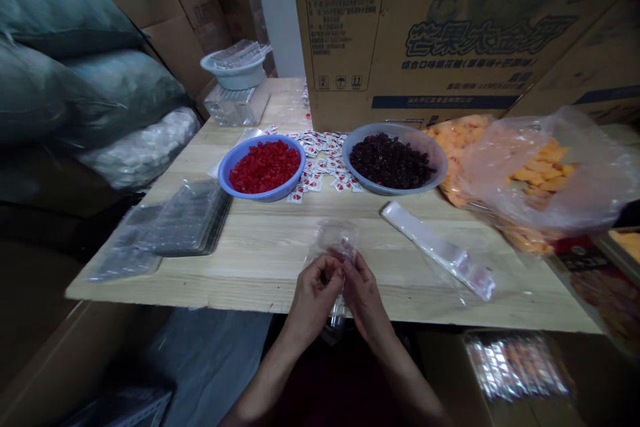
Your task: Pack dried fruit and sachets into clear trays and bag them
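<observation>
My left hand (314, 297) and my right hand (364, 293) meet over the front edge of the light wooden table (260, 257). Both pinch the upper part of a clear plastic bag (333, 238), which hangs down between them. A small pinkish bit (349, 250) shows at my right fingertips, too blurred to name. Just ahead stand a blue bowl (223, 177) of diced red fruit (265, 167) and a grey bowl (395, 131) of dark dried berries (390, 161). Small white-and-red sachets (320, 160) lie scattered around and between the bowls.
A stack of clear plastic trays (175, 220) lies at the table's left. A strip of clear bags (435, 247) lies to the right of my hands. Orange dried fruit in a plastic bag (545, 170) sits at the right, with cardboard boxes (425, 33) behind.
</observation>
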`<state>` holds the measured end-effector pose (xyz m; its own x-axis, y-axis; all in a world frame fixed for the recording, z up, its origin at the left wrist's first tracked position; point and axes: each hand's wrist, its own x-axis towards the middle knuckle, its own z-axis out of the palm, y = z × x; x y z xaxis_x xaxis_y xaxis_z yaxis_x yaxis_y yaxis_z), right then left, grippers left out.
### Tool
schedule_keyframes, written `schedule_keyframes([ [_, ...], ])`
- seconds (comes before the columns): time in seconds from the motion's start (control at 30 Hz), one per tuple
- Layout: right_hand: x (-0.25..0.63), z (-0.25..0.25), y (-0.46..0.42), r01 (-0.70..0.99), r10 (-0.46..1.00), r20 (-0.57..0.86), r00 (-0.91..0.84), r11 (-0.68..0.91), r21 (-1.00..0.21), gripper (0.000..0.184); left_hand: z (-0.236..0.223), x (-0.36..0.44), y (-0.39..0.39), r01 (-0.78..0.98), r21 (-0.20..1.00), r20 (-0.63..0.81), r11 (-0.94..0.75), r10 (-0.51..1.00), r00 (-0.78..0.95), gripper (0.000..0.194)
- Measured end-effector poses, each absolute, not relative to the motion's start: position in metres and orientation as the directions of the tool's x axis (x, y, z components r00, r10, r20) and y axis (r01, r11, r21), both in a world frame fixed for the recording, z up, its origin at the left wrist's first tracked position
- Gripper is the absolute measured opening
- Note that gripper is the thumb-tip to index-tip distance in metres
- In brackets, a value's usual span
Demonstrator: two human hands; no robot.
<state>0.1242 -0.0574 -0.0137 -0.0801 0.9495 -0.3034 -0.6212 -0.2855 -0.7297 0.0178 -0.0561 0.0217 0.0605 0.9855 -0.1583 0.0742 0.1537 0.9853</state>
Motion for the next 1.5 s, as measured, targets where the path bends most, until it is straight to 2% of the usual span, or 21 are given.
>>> schedule_keyframes([
  [0.13, 0.13, -0.018, -0.057, -0.576, 0.953, -0.302, 0.032, -0.23, -0.785, 0.056, 0.02, 0.011, -0.052, -0.016, 0.985, -0.17, 0.17, 0.985, 0.025, 0.022],
  [0.33, 0.156, -0.019, -0.043, -0.426, 0.948, -0.269, 0.172, -0.174, -0.888, 0.055, 0.023, -0.012, -0.039, -0.124, 0.989, -0.098, 0.08, 0.985, -0.146, 0.022],
  [0.43, 0.179, 0.0, -0.032, -0.242, 0.96, -0.163, 0.226, -0.107, -0.964, 0.051, 0.031, -0.033, -0.037, -0.254, 0.966, -0.11, 0.052, 0.969, -0.22, 0.019],
  [0.53, 0.196, 0.029, -0.024, 0.066, 0.976, 0.003, 0.219, -0.012, -0.998, 0.045, 0.05, -0.069, -0.042, -0.324, 0.946, -0.095, -0.016, 0.942, -0.323, 0.018],
  [0.63, 0.197, 0.046, -0.012, 0.375, 0.969, 0.201, 0.146, 0.133, -0.917, 0.04, 0.08, -0.13, -0.054, -0.218, 0.965, 0.02, -0.146, 0.87, -0.493, 0.016],
  [0.7, 0.186, 0.042, -0.004, 0.558, 0.946, 0.324, 0.024, 0.256, -0.79, 0.041, 0.104, -0.182, -0.067, -0.027, 0.979, 0.142, -0.201, 0.772, -0.62, 0.015],
  [0.77, 0.168, 0.027, 0.002, 0.673, 0.895, 0.428, -0.126, 0.394, -0.626, 0.042, 0.126, -0.234, -0.081, 0.213, 0.964, 0.264, -0.159, 0.67, -0.694, 0.014],
  [0.83, 0.148, 0.005, 0.003, 0.703, 0.829, 0.489, -0.27, 0.517, -0.488, 0.039, 0.142, -0.279, -0.087, 0.454, 0.891, 0.366, -0.016, 0.616, -0.697, 0.013],
  [0.9, 0.132, -0.02, 0.0, 0.698, 0.779, 0.492, -0.39, 0.598, -0.394, 0.035, 0.149, -0.311, -0.079, 0.664, 0.711, 0.395, 0.233, 0.649, -0.65, 0.014],
  [0.97, 0.121, -0.045, -0.005, 0.691, 0.741, 0.467, -0.482, 0.649, -0.317, 0.031, 0.143, -0.33, -0.059, 0.766, 0.426, 0.272, 0.482, 0.739, -0.616, 0.018],
  [1.0, 0.119, -0.055, -0.007, 0.69, 0.729, 0.452, -0.514, 0.665, -0.286, 0.029, 0.137, -0.335, -0.045, 0.779, 0.286, 0.157, 0.558, 0.775, -0.612, 0.02],
  [1.07, 0.118, -0.072, -0.01, 0.698, 0.718, 0.447, -0.533, 0.672, -0.246, 0.029, 0.118, -0.341, -0.016, 0.784, 0.174, -0.017, 0.596, 0.798, -0.603, 0.018],
  [1.13, 0.122, -0.08, -0.01, 0.699, 0.716, 0.461, -0.524, 0.671, -0.248, 0.03, 0.096, -0.346, 0.01, 0.793, 0.16, -0.127, 0.587, 0.809, -0.574, 0.018],
  [1.3, 0.141, -0.082, -0.005, 0.653, 0.699, 0.425, -0.575, 0.705, -0.275, 0.027, 0.061, -0.362, 0.047, 0.821, 0.175, -0.309, 0.544, 0.822, -0.479, 0.037],
  [1.4, 0.152, -0.086, -0.003, 0.604, 0.644, 0.431, -0.632, 0.758, -0.247, 0.027, 0.059, -0.376, 0.05, 0.825, 0.179, -0.317, 0.535, 0.826, -0.467, 0.037],
  [1.5, 0.156, -0.095, -0.004, 0.529, 0.562, 0.443, -0.698, 0.822, -0.209, 0.028, 0.062, -0.386, 0.042, 0.84, 0.164, -0.207, 0.517, 0.851, -0.483, 0.038],
])
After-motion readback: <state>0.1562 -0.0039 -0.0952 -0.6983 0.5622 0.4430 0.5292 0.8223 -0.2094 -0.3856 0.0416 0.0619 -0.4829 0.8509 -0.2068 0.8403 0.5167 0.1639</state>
